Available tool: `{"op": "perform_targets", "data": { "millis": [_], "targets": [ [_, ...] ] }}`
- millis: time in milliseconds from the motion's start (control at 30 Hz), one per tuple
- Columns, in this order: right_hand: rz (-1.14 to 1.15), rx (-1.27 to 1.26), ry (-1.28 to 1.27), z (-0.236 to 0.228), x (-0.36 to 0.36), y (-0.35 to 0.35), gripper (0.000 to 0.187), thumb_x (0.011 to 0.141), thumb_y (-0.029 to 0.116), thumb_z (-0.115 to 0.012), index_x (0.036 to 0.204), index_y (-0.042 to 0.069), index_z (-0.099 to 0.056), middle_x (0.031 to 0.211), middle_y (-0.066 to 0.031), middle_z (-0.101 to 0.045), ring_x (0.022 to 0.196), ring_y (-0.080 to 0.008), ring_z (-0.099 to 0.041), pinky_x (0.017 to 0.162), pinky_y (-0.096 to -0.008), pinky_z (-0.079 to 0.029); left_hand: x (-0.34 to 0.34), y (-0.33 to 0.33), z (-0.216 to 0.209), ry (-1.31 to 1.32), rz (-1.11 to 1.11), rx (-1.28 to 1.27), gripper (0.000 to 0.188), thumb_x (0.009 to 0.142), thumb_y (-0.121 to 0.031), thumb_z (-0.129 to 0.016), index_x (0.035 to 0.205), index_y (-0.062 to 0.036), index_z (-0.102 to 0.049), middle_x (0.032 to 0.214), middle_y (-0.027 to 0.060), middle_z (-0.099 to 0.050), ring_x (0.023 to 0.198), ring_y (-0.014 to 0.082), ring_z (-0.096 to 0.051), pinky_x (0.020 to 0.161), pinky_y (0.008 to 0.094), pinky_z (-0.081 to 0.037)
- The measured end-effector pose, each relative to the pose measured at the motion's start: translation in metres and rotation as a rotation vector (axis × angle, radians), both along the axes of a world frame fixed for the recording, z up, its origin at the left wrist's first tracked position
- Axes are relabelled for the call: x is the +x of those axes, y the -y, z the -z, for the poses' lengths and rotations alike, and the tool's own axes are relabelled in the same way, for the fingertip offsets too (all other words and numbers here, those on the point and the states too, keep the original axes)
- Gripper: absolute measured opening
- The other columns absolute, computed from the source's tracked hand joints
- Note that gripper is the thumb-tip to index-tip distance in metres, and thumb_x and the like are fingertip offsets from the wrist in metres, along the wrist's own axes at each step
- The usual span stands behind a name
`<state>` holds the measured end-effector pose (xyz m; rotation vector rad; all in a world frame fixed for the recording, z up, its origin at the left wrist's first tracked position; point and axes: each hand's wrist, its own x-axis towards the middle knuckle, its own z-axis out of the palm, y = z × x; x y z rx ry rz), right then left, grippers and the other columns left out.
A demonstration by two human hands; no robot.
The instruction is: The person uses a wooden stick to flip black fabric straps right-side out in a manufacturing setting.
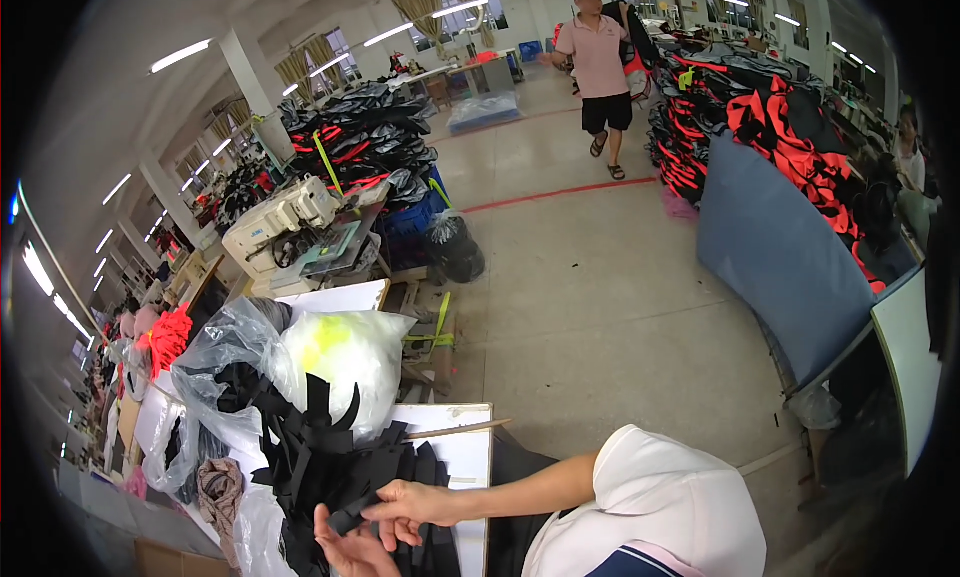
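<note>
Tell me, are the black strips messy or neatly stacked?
Mostly messy: the black strips overlap, and their ends point different ways.

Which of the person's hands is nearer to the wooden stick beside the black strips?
The right. In the picture, the right hand is just below the wooden stick; the left hand is lower and farther left, at the bottom edge.

A cream sewing machine (pixel 285 225) on the left, a bulging white bag (pixel 350 372) with a yellow patch (pixel 328 337) just in front of it! Beyond the machine rises a heap of dark and red pieces (pixel 365 142); a bigger red-and-black pile (pixel 785 127) fills the right, behind a blue-grey panel (pixel 770 257). And between the heaps, a person (pixel 605 87) in a pink shirt (pixel 596 52), just beyond a red floor line (pixel 560 194)!
</note>
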<state>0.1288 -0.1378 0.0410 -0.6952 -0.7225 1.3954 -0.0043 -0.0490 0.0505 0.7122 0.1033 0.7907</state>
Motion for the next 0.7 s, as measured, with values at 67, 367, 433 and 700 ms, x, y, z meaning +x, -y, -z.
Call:
{"op": "perform_targets", "data": {
  "millis": [67,367,433,700],
  "targets": [
    [0.170,0.117,0.436,0.008,-0.008,0.001,0.028,0.092,0.029,-0.055,0.088,0.002,-0.062,0.060,-0.0075,-0.062,0.041,-0.0111,-0.054,0.040,-0.0229,-0.043,0.012,0.012,-0.002,0.060,0.075,-0.045,0.044,0.090,-0.038,-0.054,0.113,-0.0004,-0.057,0.115,0.0151,-0.059,0.108,0.0323,-0.054,0.093,0.0457,-0.044],
    [0.888,0.408,1.120,0.029,-0.019,0.010,0.037,0.091,0.029,-0.055,0.066,0.001,-0.056,0.050,-0.0051,-0.056,0.041,-0.0146,-0.054,0.041,-0.0279,-0.041,0.044,0.039,-0.006,-0.137,-0.500,0.134,0.021,0.091,-0.015,-0.054,0.107,0.0004,-0.055,0.079,0.0094,-0.061,0.078,0.0225,-0.060,0.083,0.0394,-0.050],
    [0.478,0.234,0.735,0.011,-0.015,0.022,0.040,0.092,0.030,-0.054,0.064,0.002,-0.054,0.049,-0.0063,-0.056,0.037,-0.0122,-0.049,0.037,-0.0257,-0.037,0.036,0.034,-0.005,-0.078,-0.316,0.097,0.017,0.092,-0.014,-0.053,0.102,-0.0002,-0.054,0.072,0.0078,-0.057,0.074,0.0216,-0.058,0.082,0.0400,-0.049],
    [-0.304,0.045,-0.141,0.012,0.000,0.053,0.054,0.097,0.038,-0.040,0.061,0.000,-0.053,0.050,-0.0138,-0.057,0.026,-0.0049,-0.031,0.026,-0.0198,-0.021,0.038,0.072,-0.018,0.108,-0.098,0.012,0.032,0.096,-0.027,-0.046,0.070,-0.0094,-0.040,0.056,0.0032,-0.045,0.064,0.0172,-0.053,0.087,0.0399,-0.047]
  ]
}}
